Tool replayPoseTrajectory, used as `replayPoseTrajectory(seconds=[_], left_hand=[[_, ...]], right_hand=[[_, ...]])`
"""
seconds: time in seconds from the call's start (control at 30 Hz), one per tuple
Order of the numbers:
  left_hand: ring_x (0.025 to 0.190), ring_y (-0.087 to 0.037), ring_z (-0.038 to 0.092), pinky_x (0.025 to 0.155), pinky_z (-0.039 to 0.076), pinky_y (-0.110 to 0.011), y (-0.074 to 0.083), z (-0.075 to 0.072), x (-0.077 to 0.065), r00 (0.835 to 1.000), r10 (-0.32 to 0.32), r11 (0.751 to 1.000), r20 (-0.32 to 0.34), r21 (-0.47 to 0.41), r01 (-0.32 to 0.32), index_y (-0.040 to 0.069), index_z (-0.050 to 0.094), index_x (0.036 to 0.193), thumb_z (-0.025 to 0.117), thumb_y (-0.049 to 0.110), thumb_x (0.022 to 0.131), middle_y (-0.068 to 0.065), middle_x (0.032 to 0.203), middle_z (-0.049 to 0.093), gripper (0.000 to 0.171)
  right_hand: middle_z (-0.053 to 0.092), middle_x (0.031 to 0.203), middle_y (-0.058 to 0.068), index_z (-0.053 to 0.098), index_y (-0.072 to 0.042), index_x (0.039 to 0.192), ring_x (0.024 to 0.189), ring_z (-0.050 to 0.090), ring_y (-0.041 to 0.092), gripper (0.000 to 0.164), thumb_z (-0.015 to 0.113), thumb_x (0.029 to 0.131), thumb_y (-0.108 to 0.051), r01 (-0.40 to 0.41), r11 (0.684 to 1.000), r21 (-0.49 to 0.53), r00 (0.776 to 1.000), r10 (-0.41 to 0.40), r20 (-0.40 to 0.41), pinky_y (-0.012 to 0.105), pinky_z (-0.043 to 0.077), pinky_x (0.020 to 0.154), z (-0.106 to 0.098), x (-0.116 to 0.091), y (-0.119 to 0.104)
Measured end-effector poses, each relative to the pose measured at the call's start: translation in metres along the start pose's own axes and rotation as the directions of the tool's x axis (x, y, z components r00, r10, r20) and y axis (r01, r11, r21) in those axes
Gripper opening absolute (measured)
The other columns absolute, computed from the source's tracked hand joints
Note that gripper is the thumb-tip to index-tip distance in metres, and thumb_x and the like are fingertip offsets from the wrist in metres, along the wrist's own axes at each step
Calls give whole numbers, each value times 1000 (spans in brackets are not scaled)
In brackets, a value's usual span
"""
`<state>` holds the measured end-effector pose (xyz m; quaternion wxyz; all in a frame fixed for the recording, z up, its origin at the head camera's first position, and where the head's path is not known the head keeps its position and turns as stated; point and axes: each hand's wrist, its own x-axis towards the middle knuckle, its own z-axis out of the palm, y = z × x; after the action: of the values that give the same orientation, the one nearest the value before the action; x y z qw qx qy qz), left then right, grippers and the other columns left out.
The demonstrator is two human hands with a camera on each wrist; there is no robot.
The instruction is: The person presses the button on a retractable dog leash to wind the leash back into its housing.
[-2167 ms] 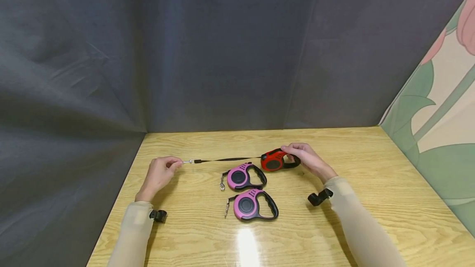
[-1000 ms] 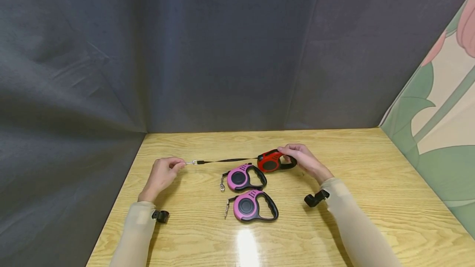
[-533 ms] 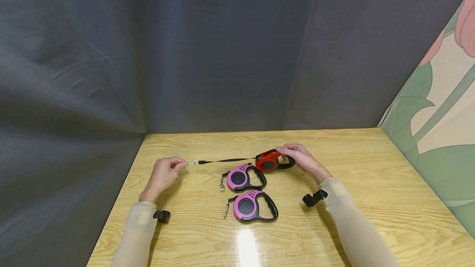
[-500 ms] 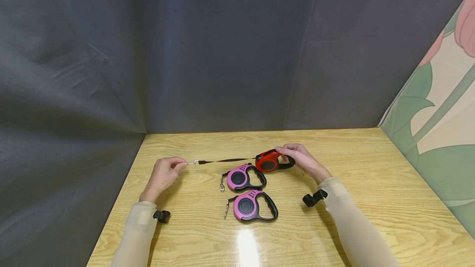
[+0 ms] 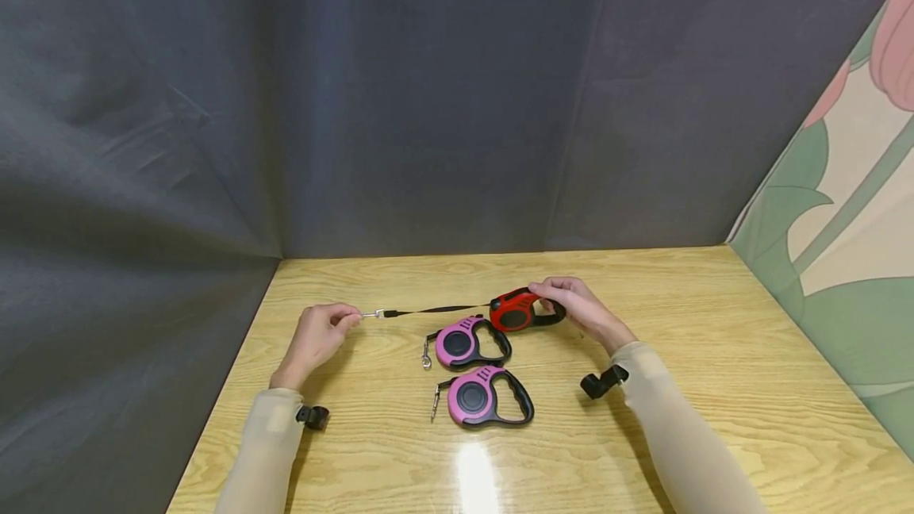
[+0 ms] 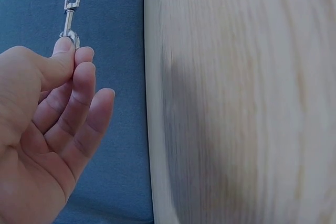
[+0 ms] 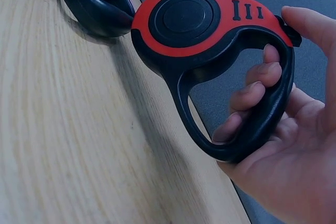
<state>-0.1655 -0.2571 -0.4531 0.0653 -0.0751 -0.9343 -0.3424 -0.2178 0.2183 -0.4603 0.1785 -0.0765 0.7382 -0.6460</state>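
Note:
My right hand (image 5: 580, 309) grips the black handle of a red retractable dog leash (image 5: 512, 312); in the right wrist view its fingers (image 7: 252, 95) curl through the handle loop and the thumb lies by the black button. From the leash's left end a black strap (image 5: 443, 309) runs out, nearly straight, to a silver snap hook (image 6: 69, 20). My left hand (image 5: 314, 339) pinches that hook's end between thumb and forefinger, its other fingers loosely bent. Strap and red leash are held above the table. Just in front lie two pink retractable leashes, one farther back (image 5: 455, 343) and one nearer (image 5: 472, 397).
The wooden table (image 5: 371, 450) carries everything. A dark grey curtain (image 5: 428, 101) stands behind its back edge and along its left side. To the right is a flower-patterned panel (image 5: 850, 244). Both pink leashes have their hooks pointing left.
The hands have come slightly closer: my left hand moved a little right, my right hand with the red leash a little left. The strap between them is shorter. Both pink leashes stay put.

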Motion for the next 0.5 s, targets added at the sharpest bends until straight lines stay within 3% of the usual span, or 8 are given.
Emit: replayPoseTrajectory(seconds=[0.5], left_hand=[[73,-13,62,66,49,-25,5,2,2,1000,4,1000,13,-19,-3,8,83,104,75,14,101,-7,93,81,11]], right_hand=[[52,75,0,57,-4,81,71,40,15,42,67,105,-38,-10,1000,-4,1000,10,1,29,30,71,2,1,-3]])
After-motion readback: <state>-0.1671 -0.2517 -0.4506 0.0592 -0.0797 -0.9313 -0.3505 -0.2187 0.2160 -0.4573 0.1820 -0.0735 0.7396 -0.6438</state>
